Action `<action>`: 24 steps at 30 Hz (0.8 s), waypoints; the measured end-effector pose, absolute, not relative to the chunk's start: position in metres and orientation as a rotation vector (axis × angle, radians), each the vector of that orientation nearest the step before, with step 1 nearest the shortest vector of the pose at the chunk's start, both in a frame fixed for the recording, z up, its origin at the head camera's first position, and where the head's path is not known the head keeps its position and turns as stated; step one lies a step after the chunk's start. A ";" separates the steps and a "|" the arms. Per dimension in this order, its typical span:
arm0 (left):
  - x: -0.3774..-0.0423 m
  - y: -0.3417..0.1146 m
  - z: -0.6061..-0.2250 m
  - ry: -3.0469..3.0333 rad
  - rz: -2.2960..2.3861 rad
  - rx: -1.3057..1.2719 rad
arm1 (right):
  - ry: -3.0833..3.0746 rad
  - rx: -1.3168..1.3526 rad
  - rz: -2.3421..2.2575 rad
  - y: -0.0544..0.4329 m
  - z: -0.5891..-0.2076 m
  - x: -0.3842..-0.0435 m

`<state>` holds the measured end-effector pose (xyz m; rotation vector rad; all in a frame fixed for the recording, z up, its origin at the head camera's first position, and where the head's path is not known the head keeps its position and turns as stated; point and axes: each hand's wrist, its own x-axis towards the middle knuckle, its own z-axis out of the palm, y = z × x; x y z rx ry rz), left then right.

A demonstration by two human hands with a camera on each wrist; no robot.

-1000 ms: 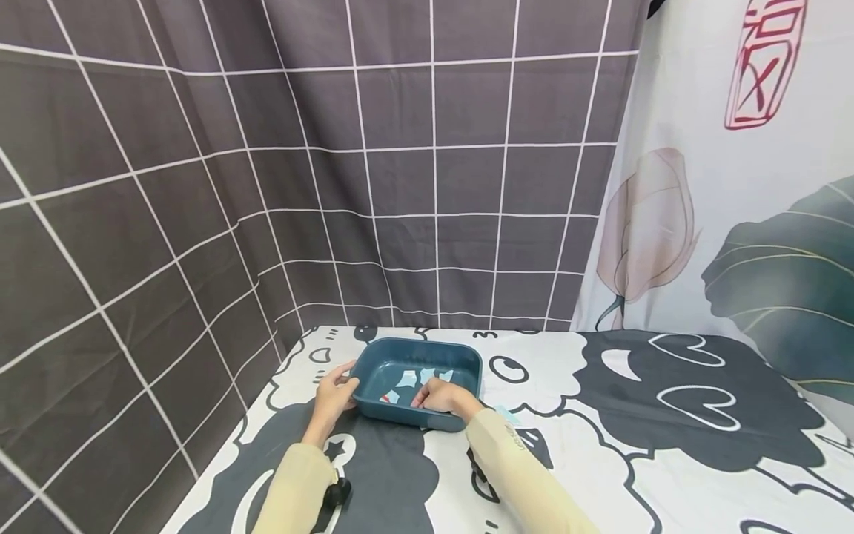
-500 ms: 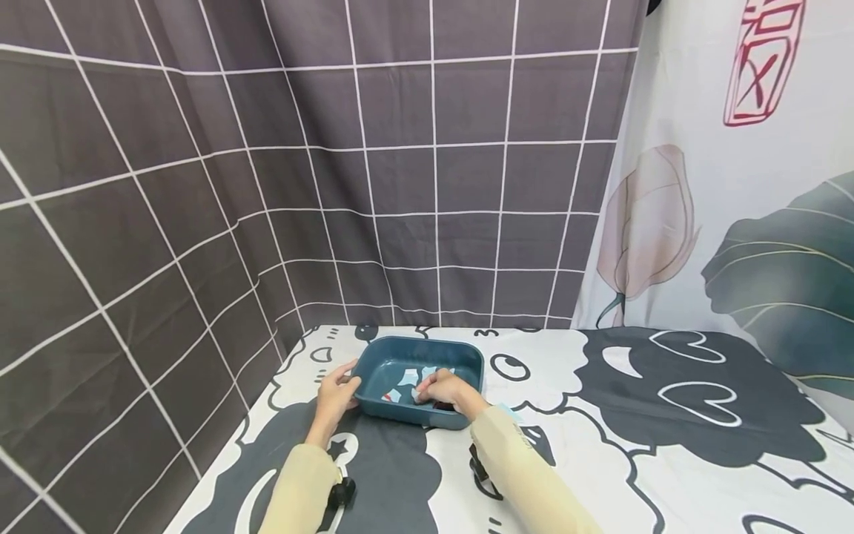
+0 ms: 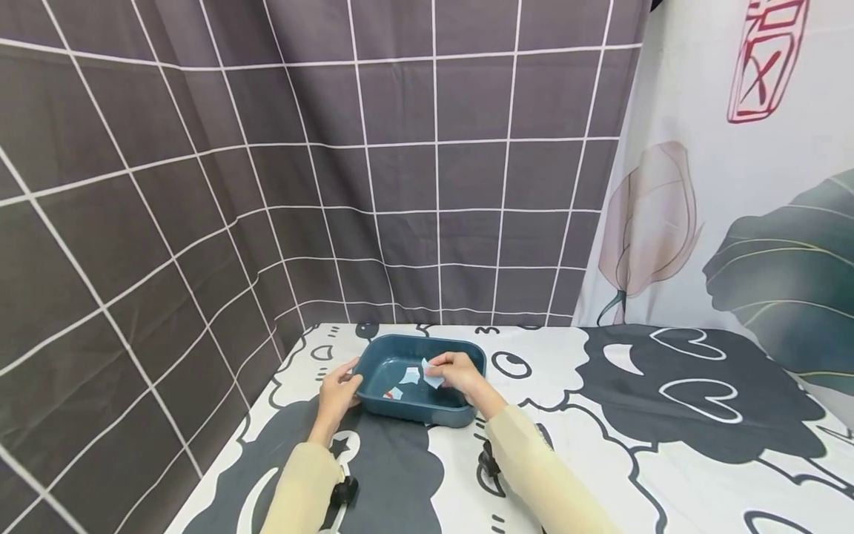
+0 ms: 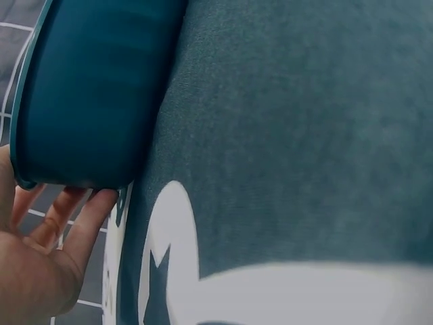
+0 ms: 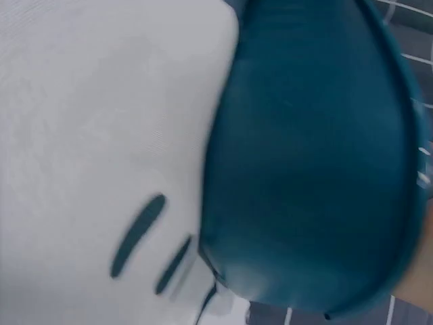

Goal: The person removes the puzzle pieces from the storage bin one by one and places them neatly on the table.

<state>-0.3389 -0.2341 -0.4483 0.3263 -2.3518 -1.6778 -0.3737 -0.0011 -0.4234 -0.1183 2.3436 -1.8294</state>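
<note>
A dark teal plastic basin stands on the patterned cloth. My left hand holds its left end, thumb at the rim; in the left wrist view the fingers lie against the outer end wall. My right hand is over the basin's right part and pinches a light blue scrap of paper between thumb and fingers. On the basin floor lie another pale blue scrap and a smaller one with a red mark. The right wrist view shows mostly the basin's outer wall; the fingers are hidden there.
The white and dark grey cartoon-print cloth covers the table. Behind it hangs a dark grey curtain with white grid lines, with a white flower-print curtain at the right.
My right hand has risen from the basin floor and moved slightly right and back, now with a scrap of paper in its fingers. The left hand stays on the basin's end.
</note>
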 end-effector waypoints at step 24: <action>-0.333 -0.236 -0.448 -2.348 -1.691 0.338 | 2.408 0.029 -1.883 0.123 -0.407 -0.361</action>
